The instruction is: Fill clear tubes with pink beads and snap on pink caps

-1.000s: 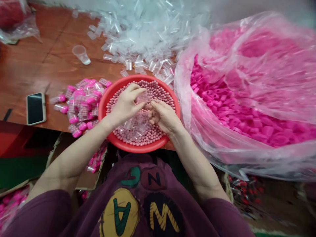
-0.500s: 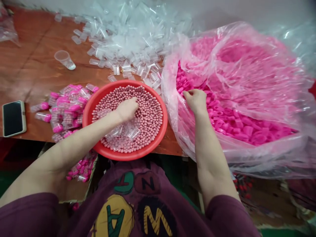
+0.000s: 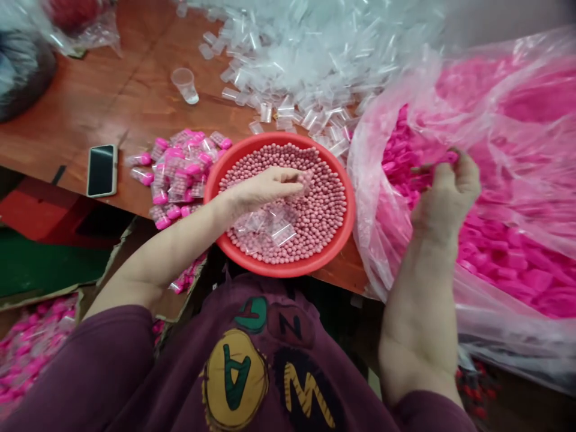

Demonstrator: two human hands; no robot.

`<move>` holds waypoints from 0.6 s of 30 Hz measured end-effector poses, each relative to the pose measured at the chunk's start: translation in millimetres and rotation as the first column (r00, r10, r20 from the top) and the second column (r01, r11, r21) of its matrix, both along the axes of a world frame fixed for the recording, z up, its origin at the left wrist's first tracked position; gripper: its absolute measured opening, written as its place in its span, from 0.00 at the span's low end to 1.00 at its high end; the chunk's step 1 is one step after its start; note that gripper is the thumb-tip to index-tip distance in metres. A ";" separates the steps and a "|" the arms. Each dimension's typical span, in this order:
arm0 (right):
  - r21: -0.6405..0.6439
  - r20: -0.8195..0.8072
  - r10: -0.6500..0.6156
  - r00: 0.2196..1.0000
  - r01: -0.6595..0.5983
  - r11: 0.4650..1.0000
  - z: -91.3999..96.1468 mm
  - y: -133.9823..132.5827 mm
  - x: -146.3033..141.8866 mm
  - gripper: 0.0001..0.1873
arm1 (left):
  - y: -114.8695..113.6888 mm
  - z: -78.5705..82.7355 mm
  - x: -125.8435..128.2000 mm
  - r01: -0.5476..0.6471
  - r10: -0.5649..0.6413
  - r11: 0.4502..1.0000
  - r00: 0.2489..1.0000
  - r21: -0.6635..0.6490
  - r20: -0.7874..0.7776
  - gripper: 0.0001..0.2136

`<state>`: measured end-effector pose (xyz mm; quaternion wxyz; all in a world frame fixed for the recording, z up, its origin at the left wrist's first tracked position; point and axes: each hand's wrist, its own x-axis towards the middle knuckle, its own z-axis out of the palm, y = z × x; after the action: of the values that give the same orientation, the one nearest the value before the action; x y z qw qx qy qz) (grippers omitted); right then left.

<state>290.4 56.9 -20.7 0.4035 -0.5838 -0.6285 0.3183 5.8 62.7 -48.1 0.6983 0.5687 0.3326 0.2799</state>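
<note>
A red basin (image 3: 342,231) full of small pink balls sits at the table's near edge, with several clear tubes lying on the balls. My left hand (image 3: 265,187) hovers over the balls, fingers pinched on a clear tube filled with pink balls (image 3: 307,177). My right hand (image 3: 445,192) is raised over the big plastic bag of pink caps (image 3: 495,252), fingers curled on a pink cap (image 3: 451,157).
A pile of filled tubes with pink caps (image 3: 177,174) lies left of the basin. A heap of empty clear tubes (image 3: 315,54) covers the back of the table. A phone (image 3: 102,170) and a small clear cup (image 3: 185,84) are on the left. Boxes with more filled tubes stand below.
My right hand left the basin, reached into the cap bag and has lifted out with a cap. My left hand stayed over the balls holding the tube. The view swung.
</note>
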 end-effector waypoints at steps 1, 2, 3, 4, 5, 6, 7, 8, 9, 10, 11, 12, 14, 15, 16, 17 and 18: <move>0.000 -0.046 0.017 0.999 -0.017 1.000 4.1 -6.5 -16.4 0.17 | -6.1 2.0 -3.9 -0.012 0.017 0.997 0.998 -0.081 0.064 0.10; -0.009 -0.084 0.026 0.996 -0.027 1.000 7.0 -13.7 -31.7 0.17 | -12.2 3.9 -7.3 -0.019 0.038 0.987 0.992 -0.157 0.118 0.10; -0.020 -0.120 0.030 0.992 -0.032 0.999 8.7 -21.2 -45.0 0.18 | -18.4 5.7 -10.3 -0.026 0.062 0.975 0.986 -0.221 0.157 0.09; -0.032 -0.158 0.032 0.987 -0.038 0.999 9.5 -28.3 -55.7 0.19 | -24.5 7.4 -13.0 -0.037 0.088 0.962 0.980 -0.271 0.179 0.08; -0.040 -0.201 0.029 0.979 -0.038 0.998 9.4 -34.8 -63.9 0.20 | -30.4 9.1 -15.4 -0.053 0.114 0.951 0.976 -0.306 0.186 0.07; -0.043 -0.254 0.017 0.967 -0.029 0.999 8.8 -40.2 -69.9 0.21 | -36.3 10.6 -17.5 -0.073 0.141 0.941 0.973 -0.331 0.184 0.07; -0.040 -0.311 0.002 0.950 -0.015 0.999 7.7 -44.5 -74.6 0.23 | -42.2 11.7 -19.4 -0.095 0.166 0.933 0.970 -0.348 0.179 0.08; -0.038 -0.367 -0.007 0.930 -0.007 0.999 6.3 -47.8 -78.6 0.24 | -47.9 12.2 -21.2 -0.115 0.189 0.926 0.966 -0.359 0.176 0.09; -0.041 -0.416 -0.001 0.909 -0.018 0.999 4.7 -50.3 -82.6 0.25 | -53.4 12.1 -22.8 -0.132 0.208 0.922 0.962 -0.364 0.176 0.10; -0.045 -0.449 0.018 0.893 -0.043 0.998 2.9 -52.4 -86.9 0.25 | -58.6 11.3 -24.3 -0.148 0.224 0.920 0.958 -0.362 0.178 0.11; -0.050 -0.460 0.049 0.887 -0.081 0.996 1.0 -54.2 -91.5 0.24 | -63.4 9.7 -25.7 -0.165 0.240 0.920 0.954 -0.355 0.179 0.12; -0.055 -0.444 0.086 0.892 -0.124 0.991 -0.9 -56.1 -96.1 0.23 | -67.6 7.5 -27.0 -0.184 0.256 0.921 0.950 -0.344 0.177 0.12; -0.053 -0.348 0.152 0.925 -0.181 0.982 -4.3 -60.0 -103.9 0.19 | -73.7 2.3 -30.1 -0.227 0.292 0.920 0.941 -0.321 0.172 0.13; -0.042 -0.284 0.171 0.943 -0.191 0.981 -5.6 -61.9 -106.4 0.17 | -75.6 -0.3 -32.0 -0.249 0.311 0.918 0.935 -0.310 0.171 0.13; -0.031 -0.225 0.184 0.957 -0.196 0.980 -6.4 -63.6 -107.9 0.16 | -76.7 -2.5 -34.2 -0.266 0.326 0.917 0.930 -0.298 0.171 0.13; -0.026 -0.183 0.197 0.963 -0.205 0.978 -6.7 -64.9 -108.3 0.14 | -77.3 -4.2 -36.7 -0.278 0.334 0.917 0.927 -0.286 0.169 0.13; -0.024 -0.157 0.210 0.965 -0.217 0.976 -6.4 -65.9 -108.0 0.13 | -77.5 -5.4 -39.3 -0.286 0.337 0.919 0.927 -0.270 0.167 0.13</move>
<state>182.4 -8.9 -27.1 0.4020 -0.4946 -0.6482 0.4166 -33.5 -14.8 -53.5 0.7394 0.3864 0.3752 0.4039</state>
